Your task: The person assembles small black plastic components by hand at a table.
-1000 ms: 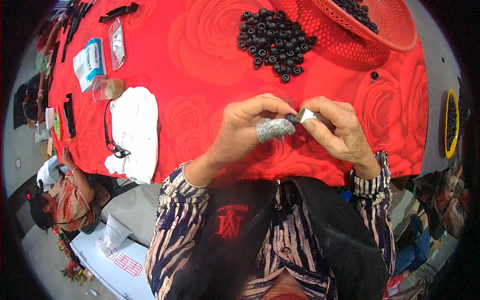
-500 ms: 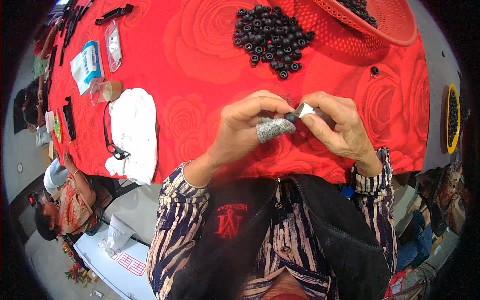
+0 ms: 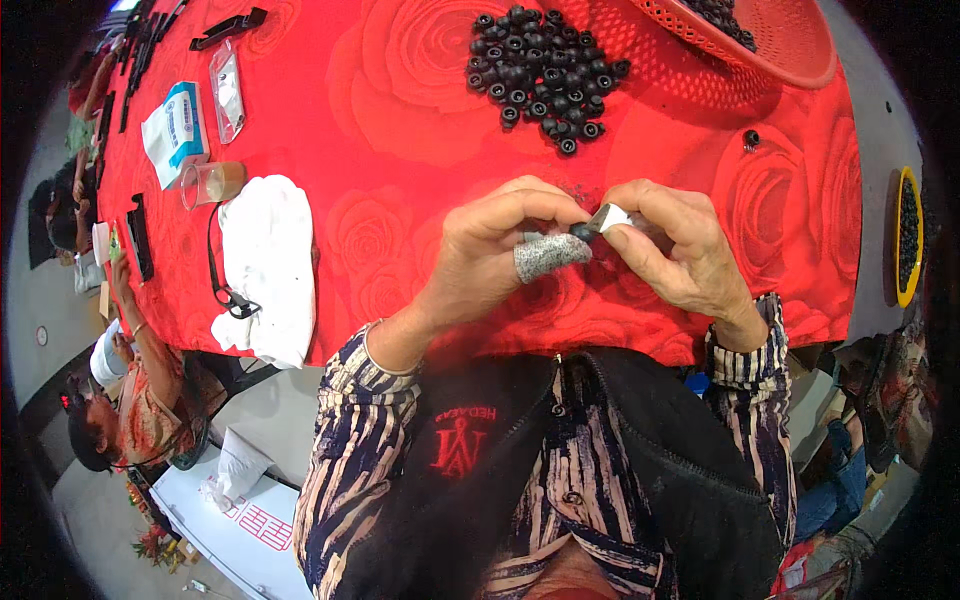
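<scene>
left hand (image 3: 480, 250) pinches a small black part (image 3: 581, 231) at its fingertips, thumb in a grey finger sleeve (image 3: 548, 259). right hand (image 3: 685, 245) grips a small blade (image 3: 614, 217) between thumb and forefinger (white wrap on the held end); tip is right at the part, can't tell if it's cutting in. part sits over the red tablecloth (image 3: 400, 225), between the hands. pile of black parts (image 3: 545, 80) beyond, red basket (image 3: 800, 45) to its right, one loose piece (image 3: 751, 140) below the basket. white cloth (image 3: 265, 265) and plastic cup (image 3: 212, 184) off left.
</scene>
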Demonstrator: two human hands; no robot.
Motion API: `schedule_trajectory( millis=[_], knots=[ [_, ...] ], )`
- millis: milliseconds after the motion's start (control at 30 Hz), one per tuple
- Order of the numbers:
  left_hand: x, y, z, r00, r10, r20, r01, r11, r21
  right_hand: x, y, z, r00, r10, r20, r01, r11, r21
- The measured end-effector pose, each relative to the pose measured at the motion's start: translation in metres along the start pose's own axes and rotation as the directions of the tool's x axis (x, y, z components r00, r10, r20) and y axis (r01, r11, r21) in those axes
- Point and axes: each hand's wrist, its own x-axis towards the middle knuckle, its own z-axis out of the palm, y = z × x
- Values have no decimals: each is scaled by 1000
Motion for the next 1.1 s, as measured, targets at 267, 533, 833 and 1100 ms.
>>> schedule_trajectory(
  millis=[267, 533, 833, 1100],
  knots=[
    [0, 0, 0, 1000, -17, -1, 17, 1000, -12, 0, -2, -1, 999, 29, 14, -29, 999, 17],
    [0, -1, -1, 997, -74, 29, 76, 994, -77, 2, 4, -2, 999, -24, 26, 24, 1000, -1],
    [-3, -3, -2, 932, -321, 168, 362, 846, -392, 2, 8, -6, 998, -19, 65, 16, 999, 41],
    [-6, -2, 1, 865, -434, 252, 500, 695, -517, 2, 17, -9, 984, -96, 148, 89, 995, 54]
  ],
)
